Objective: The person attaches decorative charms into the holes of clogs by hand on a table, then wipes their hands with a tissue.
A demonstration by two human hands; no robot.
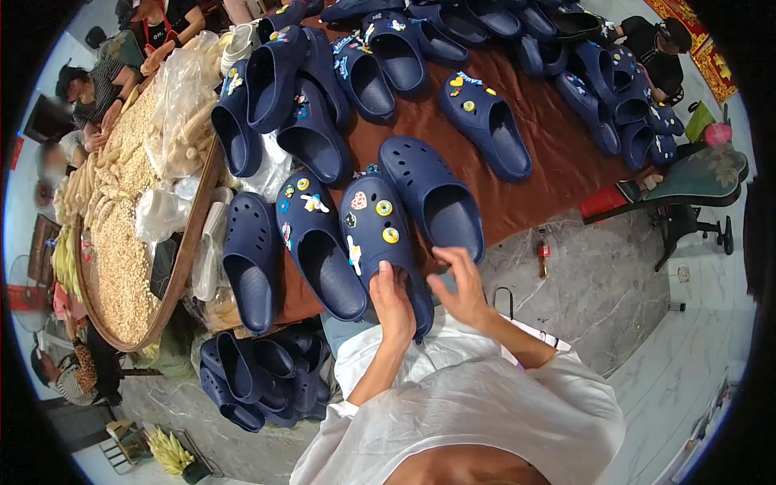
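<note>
My left hand (391, 305) is closed on the heel part of a navy clog (380, 222) that carries heart, doughnut and white character charms. The clog's toe points away from me, over the table edge. My right hand (462, 289) is just right of it, fingers apart, by the heel of a plain navy clog (432, 190) without charms. To the left lie a charm-decorated clog (315, 234) and another plain one (249, 259). Whether my right fingertips touch the plain clog I cannot tell.
Many navy clogs (396, 52) cover the brown cloth (546, 105). A large round tray (174, 283) of kernels stands left, with several people around it. More clogs (263, 380) are piled below the table. A green-topped stool (699, 174) stands at the right.
</note>
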